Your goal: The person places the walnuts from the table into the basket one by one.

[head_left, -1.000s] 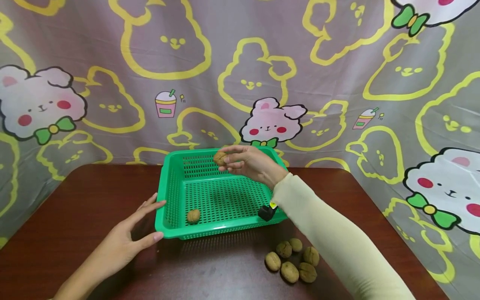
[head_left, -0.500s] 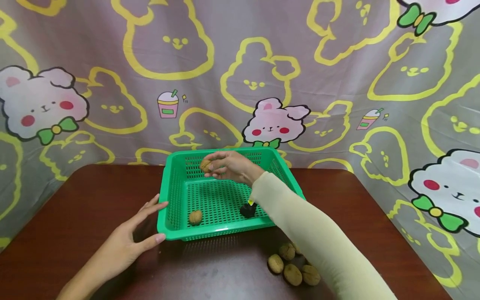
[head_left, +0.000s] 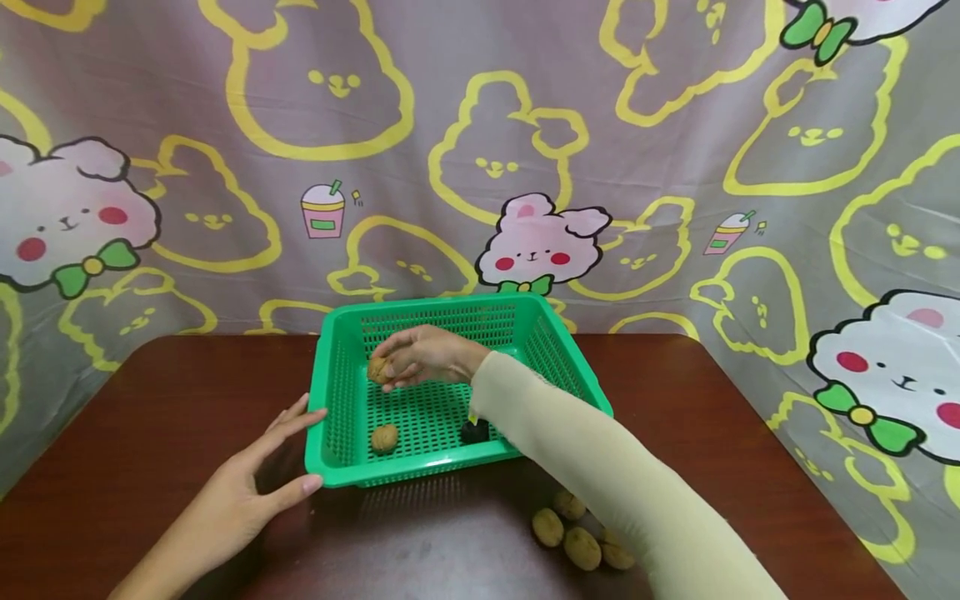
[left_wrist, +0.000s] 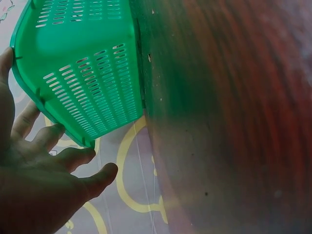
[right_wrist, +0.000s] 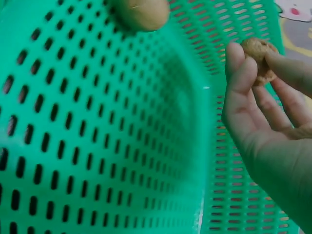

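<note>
My right hand (head_left: 431,354) pinches a walnut (head_left: 380,370) between thumb and fingers, over the inside of a green plastic basket (head_left: 465,457). The right wrist view shows that walnut (right_wrist: 260,58) held above the slotted basket floor. A second walnut (head_left: 385,438) lies on the floor near the basket's front left corner. My left hand (head_left: 240,487) rests against the left rim, its fingers spread and straight; in the left wrist view, the fingers (left_wrist: 75,157) touch or lie close to the basket's edge.
Several walnuts (head_left: 582,548) lie on the dark red-brown table (head_left: 420,550) in front of the basket, partly hidden by the right sleeve (head_left: 600,450). A patterned curtain (head_left: 420,167) hangs behind the table. A small black device (head_left: 474,431) sits at the right wrist.
My right hand has moved left and lower into the basket with the walnut in its fingers. My left hand has stayed at the left rim.
</note>
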